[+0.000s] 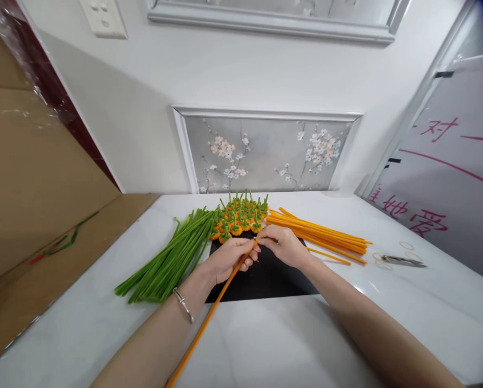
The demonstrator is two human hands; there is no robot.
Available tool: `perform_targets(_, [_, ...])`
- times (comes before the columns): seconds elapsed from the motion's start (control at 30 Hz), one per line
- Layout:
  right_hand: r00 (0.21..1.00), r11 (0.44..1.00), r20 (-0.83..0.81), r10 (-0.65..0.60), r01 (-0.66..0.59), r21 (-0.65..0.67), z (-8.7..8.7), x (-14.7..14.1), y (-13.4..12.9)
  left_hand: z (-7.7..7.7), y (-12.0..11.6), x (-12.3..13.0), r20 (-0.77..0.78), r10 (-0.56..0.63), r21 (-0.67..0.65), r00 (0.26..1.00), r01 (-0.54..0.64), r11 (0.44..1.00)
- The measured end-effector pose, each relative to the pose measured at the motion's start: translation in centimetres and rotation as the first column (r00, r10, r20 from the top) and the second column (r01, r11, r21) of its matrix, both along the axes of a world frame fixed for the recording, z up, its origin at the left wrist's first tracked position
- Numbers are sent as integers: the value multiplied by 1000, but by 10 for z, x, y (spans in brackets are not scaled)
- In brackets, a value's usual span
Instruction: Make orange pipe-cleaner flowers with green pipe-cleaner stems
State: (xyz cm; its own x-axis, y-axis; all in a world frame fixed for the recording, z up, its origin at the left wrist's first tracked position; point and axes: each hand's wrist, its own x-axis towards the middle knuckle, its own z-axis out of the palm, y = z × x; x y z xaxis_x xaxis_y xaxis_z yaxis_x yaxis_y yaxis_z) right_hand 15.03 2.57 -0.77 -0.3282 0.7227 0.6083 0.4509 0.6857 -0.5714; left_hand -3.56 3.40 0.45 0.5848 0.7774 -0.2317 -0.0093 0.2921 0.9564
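Note:
My left hand (231,257) is closed around an orange pipe cleaner (210,315), whose long end trails down toward the bottom of the view. At the tip of that stem, my right hand (279,243) pinches with thumb and forefinger close to the left fingertips; what exactly lies in the pinch is too small to make out. Both hands are over a black mat (265,285). Just beyond them stand several small orange pumpkins with green tops (241,213), made of the same fuzzy stems.
Left of the mat lies a bundle of green pipe cleaners (168,258). A bundle of orange pipe cleaners (322,231) is on the right, with scissors (403,261) and thin loops (382,260) farther right. Cardboard (35,178) borders the white table (257,345) on the left.

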Motion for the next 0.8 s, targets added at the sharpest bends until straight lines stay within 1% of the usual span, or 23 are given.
perform_targets(0.13, [999, 998, 43, -6, 4, 55, -2, 1, 1, -2, -1, 0, 55, 34, -30, 998, -32, 999])
perform_targets(0.23, [997, 995, 76, -1, -7, 102, -3, 3, 2, -5, 0, 0, 28, 69, -46, 997, -68, 997])
perform_targets(0.37, [993, 992, 117, -5, -9, 123, -5, 4, 3, -10, 5, 1, -25, 161, 16, 987, -161, 987])
perform_targets(0.47, [990, 990, 138, -28, 8, 144, -4, 5, 4, -12, 7, 2, -33, 196, 47, 980, -194, 980])
perform_targets(0.63, [975, 979, 218, -48, 2, 206, -4, 5, 4, -8, 4, 4, -30, 224, 59, 974, -222, 973])
perform_targets(0.8, [952, 965, 276, -135, 63, 254, -8, 2, 3, -6, 2, 7, -29, 264, 100, 964, -260, 960])
